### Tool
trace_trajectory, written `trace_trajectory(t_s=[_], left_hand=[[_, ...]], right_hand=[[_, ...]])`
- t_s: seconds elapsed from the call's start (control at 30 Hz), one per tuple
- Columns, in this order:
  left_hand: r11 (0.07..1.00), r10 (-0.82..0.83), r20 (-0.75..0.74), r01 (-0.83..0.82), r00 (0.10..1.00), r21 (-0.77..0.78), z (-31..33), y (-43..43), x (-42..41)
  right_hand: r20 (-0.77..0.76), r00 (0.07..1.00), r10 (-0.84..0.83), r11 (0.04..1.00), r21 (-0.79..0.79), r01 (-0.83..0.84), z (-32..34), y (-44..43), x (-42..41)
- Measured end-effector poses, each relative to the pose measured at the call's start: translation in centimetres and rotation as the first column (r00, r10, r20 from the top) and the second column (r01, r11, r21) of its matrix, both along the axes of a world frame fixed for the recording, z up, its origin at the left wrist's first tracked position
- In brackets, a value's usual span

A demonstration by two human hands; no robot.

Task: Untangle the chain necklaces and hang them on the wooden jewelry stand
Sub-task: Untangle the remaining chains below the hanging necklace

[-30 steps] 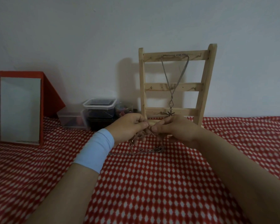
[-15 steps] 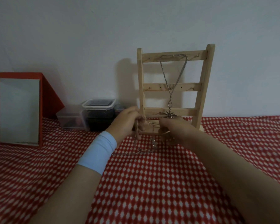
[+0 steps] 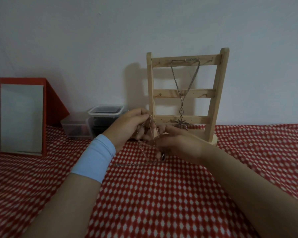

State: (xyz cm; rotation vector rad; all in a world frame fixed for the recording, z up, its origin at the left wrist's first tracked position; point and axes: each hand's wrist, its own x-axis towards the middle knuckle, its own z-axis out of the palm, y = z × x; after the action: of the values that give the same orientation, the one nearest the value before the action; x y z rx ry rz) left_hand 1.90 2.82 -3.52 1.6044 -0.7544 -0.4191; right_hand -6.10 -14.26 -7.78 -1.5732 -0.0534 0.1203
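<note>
A wooden jewelry stand [image 3: 215,86] with three rungs stands against the wall on the red checked cloth. One silver chain necklace [image 3: 181,93] with a star pendant hangs from its top rung. My left hand [image 3: 129,126], with a pale blue wristband, pinches a thin silver chain [image 3: 151,133] at its fingertips and holds it raised. My right hand [image 3: 177,143] lies lower and to the right, its fingers pinching the same tangle. The rest of the chain trails down onto the cloth, ending in a straight length [image 3: 134,164] below the hands.
A red-framed mirror [image 3: 21,117] leans at the left. Clear plastic lidded boxes [image 3: 103,117] sit by the wall, just left of the stand. The red and white cloth [image 3: 162,194] covers the whole surface in front of me.
My left hand has lifted its end of the chain, and my right hand has dropped lower, drawing the strands apart. The stand and the hung necklace have not moved.
</note>
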Motion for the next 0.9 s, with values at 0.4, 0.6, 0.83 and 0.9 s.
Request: trace_trajectory(t_s=[0.4,0.6,0.83,0.9], left_hand=[[0.963,0.263,0.097,-0.267,0.960,0.032,0.6,0.5,1.0],[0.983,0.184,-0.115,-0.185,0.976,0.002,0.5,0.5,1.4],[0.993,0.117,-0.139,-0.119,0.983,-0.006,0.5,0.6,1.0],[0.995,0.051,-0.164,-0.064,0.985,-0.075,0.6,0.8,0.9]], right_hand=[[0.033,0.991,-0.127,0.949,-0.285,0.131,1.4,-1.8,-0.4],[0.057,0.997,-0.047,0.977,-0.208,0.057,1.8,-1.5,-0.9],[0.146,0.980,-0.134,0.961,-0.221,0.165,1.2,-2.2,-0.4],[0.131,0.987,-0.096,0.973,-0.196,0.121,1.2,-2.4,-0.4]])
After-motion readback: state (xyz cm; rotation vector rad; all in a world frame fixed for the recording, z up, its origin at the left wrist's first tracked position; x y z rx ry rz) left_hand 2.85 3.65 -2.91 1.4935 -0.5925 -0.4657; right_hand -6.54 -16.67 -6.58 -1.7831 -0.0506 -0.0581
